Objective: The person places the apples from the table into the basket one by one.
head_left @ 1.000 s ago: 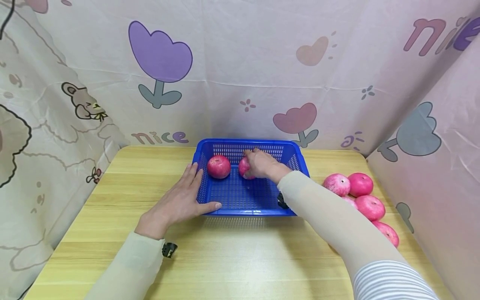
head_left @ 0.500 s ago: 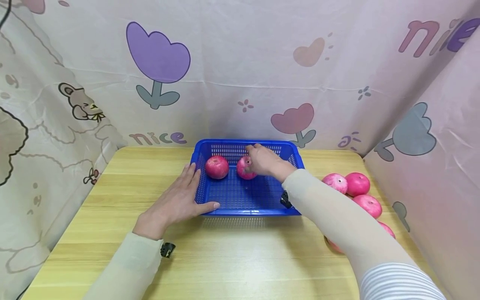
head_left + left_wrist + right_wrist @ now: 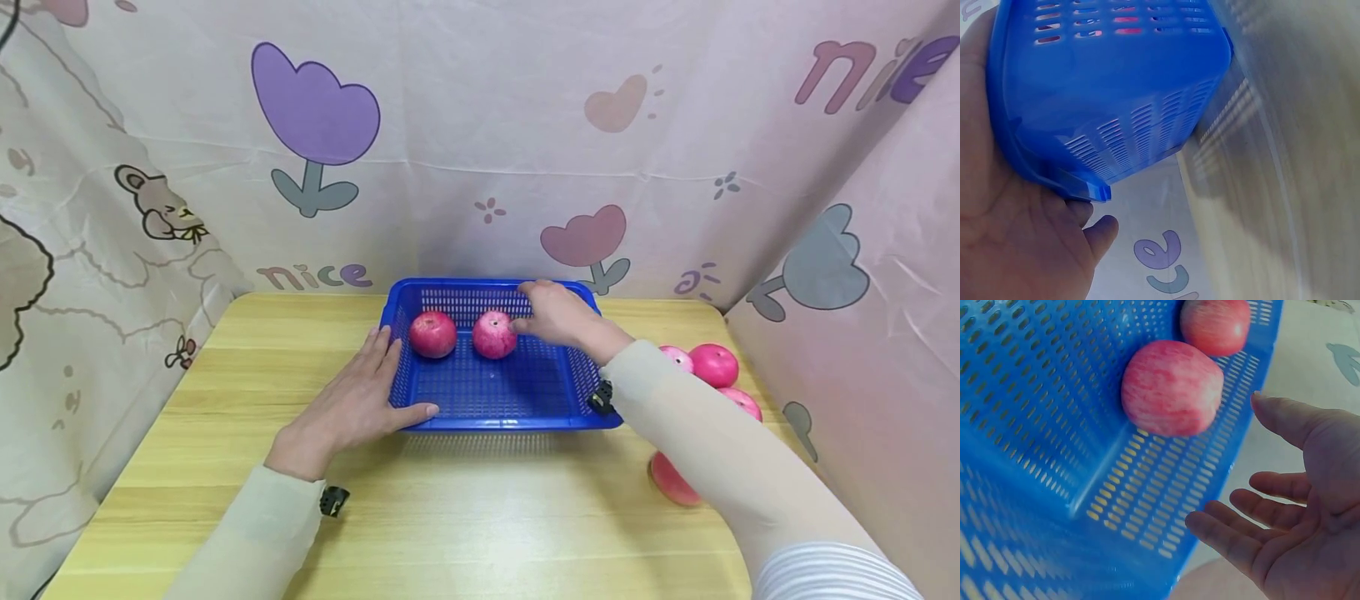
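Note:
A blue plastic basket [image 3: 498, 425] with slotted sides stands on the table. Inside lie two red apples, the left apple [image 3: 432, 335] and the middle apple [image 3: 494, 336], both toward the back. My left hand [image 3: 348, 408] rests along the basket's left end, thumb over the front rim and fingers straight; the left wrist view has its palm against the blue rim. Over the basket's right part hovers my right hand [image 3: 562, 315], fingers spread and holding nothing. In the right wrist view, a gap separates this right hand [image 3: 1297, 506] from the nearer apple [image 3: 1172, 389].
More apples lie on the right of the table, including a back apple [image 3: 714, 366] and a front apple [image 3: 674, 480]; my right forearm covers part of that group. A patterned cloth [image 3: 450, 167] hangs behind the wooden table [image 3: 465, 517].
My right hand has let go of the middle apple and moved right, away from it. That apple stays in the basket. The left hand keeps its place on the basket.

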`<state>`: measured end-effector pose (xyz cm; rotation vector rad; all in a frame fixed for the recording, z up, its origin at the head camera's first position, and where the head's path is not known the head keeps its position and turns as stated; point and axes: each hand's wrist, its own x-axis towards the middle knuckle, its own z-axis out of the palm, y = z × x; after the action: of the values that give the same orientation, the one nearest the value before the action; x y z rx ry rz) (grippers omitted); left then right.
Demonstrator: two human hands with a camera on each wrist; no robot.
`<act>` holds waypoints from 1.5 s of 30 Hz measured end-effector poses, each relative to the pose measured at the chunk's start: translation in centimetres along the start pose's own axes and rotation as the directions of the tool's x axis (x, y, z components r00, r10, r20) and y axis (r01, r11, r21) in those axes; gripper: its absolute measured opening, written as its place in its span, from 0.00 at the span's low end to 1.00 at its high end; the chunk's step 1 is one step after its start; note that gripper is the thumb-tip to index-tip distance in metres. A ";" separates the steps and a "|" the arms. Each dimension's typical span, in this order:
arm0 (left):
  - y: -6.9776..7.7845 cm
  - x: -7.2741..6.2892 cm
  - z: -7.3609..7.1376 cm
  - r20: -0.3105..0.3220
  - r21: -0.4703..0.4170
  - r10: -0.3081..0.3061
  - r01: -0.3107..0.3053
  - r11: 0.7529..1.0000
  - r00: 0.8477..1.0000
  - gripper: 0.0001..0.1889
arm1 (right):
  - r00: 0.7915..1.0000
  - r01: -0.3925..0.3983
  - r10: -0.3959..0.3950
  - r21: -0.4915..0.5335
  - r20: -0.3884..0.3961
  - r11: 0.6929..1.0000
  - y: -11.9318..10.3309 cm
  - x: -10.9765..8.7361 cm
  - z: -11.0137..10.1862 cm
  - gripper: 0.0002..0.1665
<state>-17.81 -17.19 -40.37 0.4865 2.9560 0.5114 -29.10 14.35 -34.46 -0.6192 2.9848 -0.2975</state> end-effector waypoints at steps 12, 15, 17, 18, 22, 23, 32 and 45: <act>-0.1 0.0 0.1 0.006 -0.030 -0.013 0.013 0.999 1.000 0.72 | 0.995 -0.034 0.043 0.098 -0.095 0.995 4.6 -4.0 -2.3 0.43; -0.1 0.1 0.2 0.005 -0.038 -0.013 0.013 0.999 1.000 0.72 | 0.992 -0.059 0.072 0.124 -0.102 0.990 5.9 -5.4 -2.8 0.42; 0.0 0.1 0.2 0.003 -0.039 -0.012 0.012 0.999 1.000 0.72 | 0.990 -0.079 0.094 0.146 -0.102 0.986 6.8 -6.2 -3.1 0.42; 0.0 0.1 0.2 0.002 -0.039 -0.011 0.011 0.999 1.000 0.72 | 0.989 -0.090 0.106 0.157 -0.102 0.984 7.2 -6.6 -3.3 0.42; 0.0 0.2 0.2 -0.003 -0.037 -0.007 0.007 0.999 1.000 0.72 | 0.982 -0.127 0.148 0.175 -0.116 0.976 8.6 -8.0 -3.7 0.43; 0.0 0.2 0.2 -0.002 -0.037 -0.007 0.007 0.999 1.000 0.72 | 0.980 -0.140 0.162 0.175 -0.118 0.975 8.9 -8.2 -3.8 0.43; -0.1 0.3 0.3 0.001 -0.036 -0.012 0.012 0.999 1.000 0.72 | 0.961 -0.262 0.268 0.090 -0.063 0.961 12.3 -10.4 -4.0 0.50; -0.1 0.2 0.3 0.005 -0.044 -0.007 0.007 0.999 1.000 0.71 | 0.922 -0.380 0.381 -0.032 0.060 0.924 14.1 -11.5 -2.3 0.45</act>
<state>-17.97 -17.13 -40.66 0.4717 2.9338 0.5721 -24.30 32.01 -34.71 -0.0372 2.9590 -0.2119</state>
